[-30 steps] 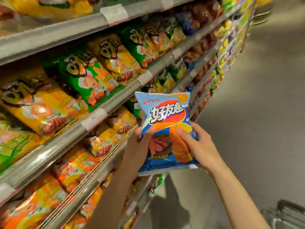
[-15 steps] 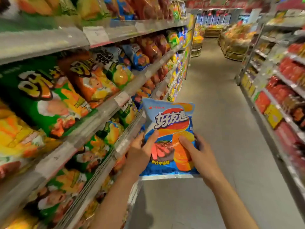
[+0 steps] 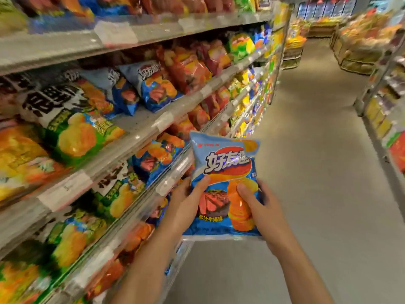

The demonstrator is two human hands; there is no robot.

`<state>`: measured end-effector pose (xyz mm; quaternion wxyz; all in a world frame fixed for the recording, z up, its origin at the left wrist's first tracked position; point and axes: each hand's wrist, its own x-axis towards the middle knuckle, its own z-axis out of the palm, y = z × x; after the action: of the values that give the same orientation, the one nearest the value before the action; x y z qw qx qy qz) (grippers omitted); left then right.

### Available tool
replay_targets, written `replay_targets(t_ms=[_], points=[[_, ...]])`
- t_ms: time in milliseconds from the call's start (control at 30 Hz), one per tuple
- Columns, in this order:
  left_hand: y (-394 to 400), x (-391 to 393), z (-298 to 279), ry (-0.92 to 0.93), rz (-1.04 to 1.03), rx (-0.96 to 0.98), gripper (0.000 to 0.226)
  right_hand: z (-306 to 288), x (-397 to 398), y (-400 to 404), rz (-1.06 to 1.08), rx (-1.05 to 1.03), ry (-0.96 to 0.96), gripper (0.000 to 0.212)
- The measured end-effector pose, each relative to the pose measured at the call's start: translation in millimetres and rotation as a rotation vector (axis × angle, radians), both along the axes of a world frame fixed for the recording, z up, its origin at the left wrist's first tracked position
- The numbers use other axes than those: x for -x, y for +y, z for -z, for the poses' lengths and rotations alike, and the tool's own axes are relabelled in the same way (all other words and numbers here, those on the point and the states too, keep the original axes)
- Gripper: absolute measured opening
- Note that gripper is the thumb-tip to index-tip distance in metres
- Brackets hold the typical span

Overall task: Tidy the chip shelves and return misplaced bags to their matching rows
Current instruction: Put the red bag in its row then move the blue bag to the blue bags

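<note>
Blue chip bag (image 3: 223, 172) held upright in the aisle, just off the shelf front edge, not yet shelved. Left hand (image 3: 186, 200) and right hand (image 3: 256, 207) each pinch a lower side, thumbs on the front. Matching blue bags (image 3: 153, 88) sit on the middle shelf (image 3: 140, 132), ahead. Judgement: bag retrieved; placement remains.

The chip shelves (image 3: 140, 137) run along the left of the aisle, tier above tier, with bags lying in rows on each. The aisle floor (image 3: 306, 150) stretches ahead on the right, and another rack (image 3: 381, 102) stands along its far right side. A chip bag (image 3: 225, 172) is held upright just right of the shelf edge, the left hand (image 3: 186, 205) on its left side and the right hand (image 3: 256, 207) on its right. Display bins (image 3: 355, 53) stand at the far end.
</note>
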<state>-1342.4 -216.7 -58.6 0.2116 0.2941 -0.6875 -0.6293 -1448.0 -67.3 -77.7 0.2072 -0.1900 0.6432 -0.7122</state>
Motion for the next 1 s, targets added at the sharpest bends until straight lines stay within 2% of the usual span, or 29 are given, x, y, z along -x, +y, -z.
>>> replay_targets(t_ms=[67,167,233,333,467,500,567,600,700,800,867,1000], points=[[-2.1,42.0,-11.0,-0.022,-0.047,0.001,0.022,-7.9,48.3,-7.1,-0.03,-0.025,0.014,0.045],[-13.0,89.2,-23.3,-0.025,-0.103,0.02,0.003,-14.8,113.4,-31.5,-0.084,-0.075,0.083,0.045],[-25.1,110.3,-37.1,-0.004,-0.171,0.026,0.015,-24.6,142.8,-56.1,-0.148,-0.082,0.102,0.056],[-56.3,129.2,-46.3,0.025,-0.298,0.023,0.004,-40.1,173.6,-100.2,-0.265,-0.077,0.125,0.062],[-106.5,140.0,-46.8,0.079,-0.449,0.027,0.035,-55.6,202.2,-162.8,-0.394,-0.102,0.192,0.072],[-119.8,141.6,-46.0,0.093,-0.477,0.038,0.039,-58.3,207.1,-180.3,-0.439,-0.098,0.211,0.066],[-135.6,142.8,-50.3,0.105,-0.516,0.039,0.032,-65.4,212.8,-203.8,-0.499,-0.068,0.212,0.047],[-146.3,142.5,-52.3,0.121,-0.54,0.035,0.025,-68.9,214.7,-218.7,-0.537,-0.049,0.208,0.046],[-174.4,137.0,-63.4,0.157,-0.644,0.079,0.018,-81.4,215.2,-268.8,-0.638,-0.037,0.283,0.063],[-191.8,121.8,-74.4,0.181,-0.772,0.169,0.048,-97.7,210.2,-316.8,-0.708,0.04,0.347,0.038],[-197.8,109.3,-85.2,0.152,-0.842,0.266,0.062,-108.4,204.0,-344.3,-0.732,0.056,0.364,0.037],[-206.9,94.2,-102.5,0.071,-0.942,0.361,0.072,-119.9,182.7,-391.5,-0.802,0.129,0.408,0.033]])
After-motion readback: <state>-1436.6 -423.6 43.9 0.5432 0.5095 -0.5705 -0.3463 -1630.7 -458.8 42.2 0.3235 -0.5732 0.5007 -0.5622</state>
